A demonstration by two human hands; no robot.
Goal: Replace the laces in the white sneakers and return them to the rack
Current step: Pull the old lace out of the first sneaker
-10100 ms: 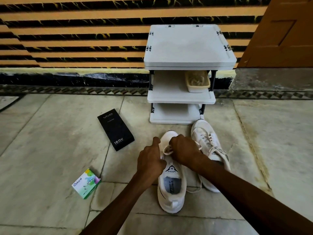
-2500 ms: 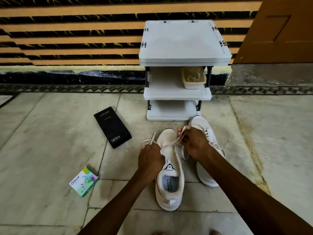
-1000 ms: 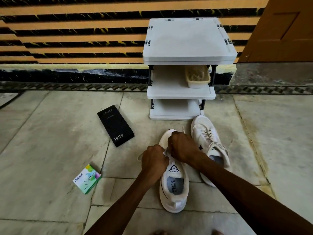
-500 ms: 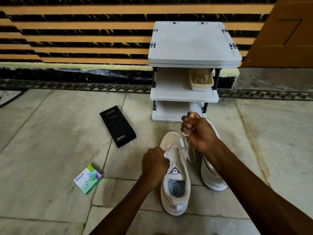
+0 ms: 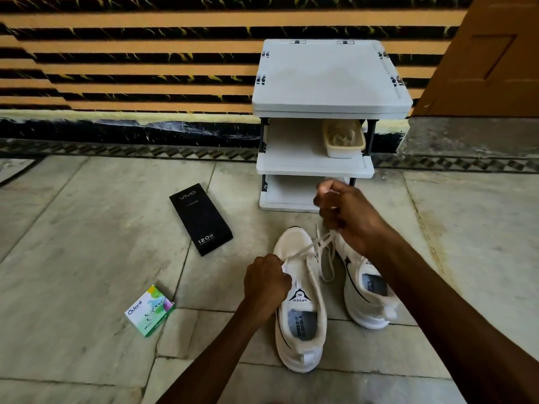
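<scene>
Lower left of frame: green-and-white Odonil box [image 5: 150, 310] flat on the stone floor [image 5: 73, 243]. Up and right of it, black vivo box [image 5: 200, 218] lying at a diagonal, "120W" end nearest the camera.

Centre bottom: left hand [image 5: 267, 282] is fisted, fingers curled tight, pinching the lace [image 5: 304, 249] right where it meets the left eyelet edge of the near sneaker [image 5: 300, 325]. That sneaker sits on the floor, toe pointing up-frame, heel toward the camera, tongue logo visible, eyelets mostly unlaced.

The lace runs taut up and to the right from the left hand; a slack loop hangs between the two shoes.

Upper centre: grey three-shelf rack [image 5: 329, 80] against the striped wall, no shoes on it. Beige tray [image 5: 344, 138] at the right end of the middle shelf; contents unclear.

Right of centre: right hand [image 5: 347, 212] is raised in front of the rack's bottom shelf, fingers closed round the lace, one end poking out above the fist.

Below it: second sneaker [image 5: 367, 293] just beside the first, on the floor, toe hidden under the right hand and forearm.

Upper right corner: brown door [image 5: 490, 53].
</scene>
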